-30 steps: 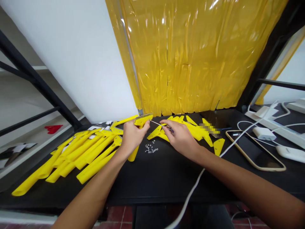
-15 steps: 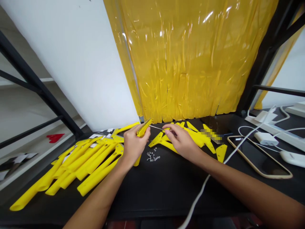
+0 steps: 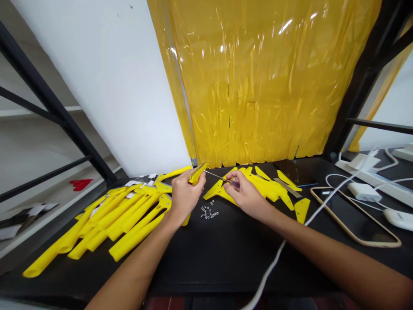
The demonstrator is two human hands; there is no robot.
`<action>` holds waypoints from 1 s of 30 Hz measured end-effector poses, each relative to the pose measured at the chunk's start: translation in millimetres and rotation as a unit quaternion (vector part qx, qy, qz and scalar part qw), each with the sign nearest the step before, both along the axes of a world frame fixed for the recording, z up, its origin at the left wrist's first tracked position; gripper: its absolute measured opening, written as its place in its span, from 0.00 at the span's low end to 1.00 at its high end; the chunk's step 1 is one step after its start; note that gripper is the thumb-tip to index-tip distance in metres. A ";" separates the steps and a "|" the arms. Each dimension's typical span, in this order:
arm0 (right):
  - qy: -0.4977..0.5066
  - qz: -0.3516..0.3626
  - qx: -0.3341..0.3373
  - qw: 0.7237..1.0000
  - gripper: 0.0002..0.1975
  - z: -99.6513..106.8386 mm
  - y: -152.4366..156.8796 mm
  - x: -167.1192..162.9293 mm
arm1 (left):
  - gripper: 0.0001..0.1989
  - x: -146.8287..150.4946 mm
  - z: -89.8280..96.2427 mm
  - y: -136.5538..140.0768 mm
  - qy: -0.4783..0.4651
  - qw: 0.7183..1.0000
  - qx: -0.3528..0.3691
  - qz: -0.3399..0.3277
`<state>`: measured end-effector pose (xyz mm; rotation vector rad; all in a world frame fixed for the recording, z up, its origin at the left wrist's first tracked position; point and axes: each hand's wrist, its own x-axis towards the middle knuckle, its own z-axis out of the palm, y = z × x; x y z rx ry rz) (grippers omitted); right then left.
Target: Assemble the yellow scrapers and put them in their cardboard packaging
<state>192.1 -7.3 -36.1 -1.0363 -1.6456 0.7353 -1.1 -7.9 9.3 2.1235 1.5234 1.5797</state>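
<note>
My left hand [image 3: 187, 191] is closed around a yellow plastic handle [image 3: 197, 173], its top end tilted up above my fingers and its lower end showing below my palm. A metal edge seems to run along the top of this part. In my right hand [image 3: 245, 193] a screwdriver [image 3: 215, 175] is gripped between thumb and fingers. Its thin shaft points left, and the tip meets the right face of the yellow handle. Below and between my hands lies a small pile of screws and nuts [image 3: 209, 211] on the black table [image 3: 219, 254].
Several yellow handles [image 3: 129, 215] are heaped on the left. More yellow pieces [image 3: 267, 187] and a metal strip [image 3: 288, 188] lie to the right. A phone [image 3: 358, 219], a white cable [image 3: 274, 254] and a charger [image 3: 364, 192] are at far right. A yellow plastic curtain [image 3: 258, 86] hangs behind.
The view has shifted slightly. My right hand has turned a little, so the screwdriver's dark handle now shows between its fingers. The tip stays at the yellow handle in my left hand.
</note>
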 end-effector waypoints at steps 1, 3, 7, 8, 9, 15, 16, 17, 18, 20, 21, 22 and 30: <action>0.004 -0.002 0.001 1.000 0.12 -1.2 1.0 0.2 | 0.09 -0.3 0.2 0.0 -0.004 1.000 -0.003 -0.001; -0.012 -0.001 0.017 1.000 0.10 -1.5 3.2 2.2 | 0.09 -0.9 0.3 0.1 -0.014 1.000 -0.008 -0.005; -0.059 0.003 0.036 0.998 0.15 4.0 3.2 7.1 | 0.07 -1.9 -1.3 2.0 -0.012 1.000 0.001 -0.006; -0.060 -0.008 0.033 0.998 0.15 5.3 1.9 7.3 | 0.07 -2.3 -1.8 2.9 -0.006 1.000 0.004 -0.007; -0.058 -0.025 0.029 0.998 0.13 6.2 0.4 7.1 | 0.08 -2.7 -2.4 3.9 0.002 1.000 0.007 -0.008; -0.139 -0.068 0.055 0.986 0.12 7.7 -4.9 6.2 | 0.08 -5.3 -5.7 9.1 0.013 1.000 0.005 -0.022; -0.156 -0.069 0.063 0.983 0.14 8.3 -4.9 6.7 | 0.08 -5.2 -6.4 9.2 0.005 1.000 -0.002 -0.026; -0.164 -0.071 0.067 0.982 0.15 9.1 -5.1 7.0 | 0.08 -4.9 -7.1 9.3 -0.004 0.999 -0.010 -0.030; -0.165 -0.075 0.064 0.981 0.16 10.0 -5.7 7.1 | 0.09 -4.6 -7.7 9.2 -0.014 0.999 -0.020 -0.035; -0.146 -0.085 0.048 0.984 0.14 11.4 -7.8 6.1 | 0.09 -4.1 -8.1 9.1 -0.033 0.997 -0.042 -0.049; -0.132 -0.086 0.041 0.987 0.12 11.8 -9.4 5.2 | 0.09 -4.0 -7.8 9.2 -0.045 0.996 -0.053 -0.054; -0.119 -0.083 0.036 0.989 0.11 12.0 -11.0 4.1 | 0.10 -4.1 -7.2 9.5 -0.059 0.995 -0.063 -0.058; -0.102 -0.078 0.046 0.991 0.19 14.4 -10.5 4.8 | 0.13 -5.1 -5.4 11.9 -0.103 0.986 -0.103 -0.077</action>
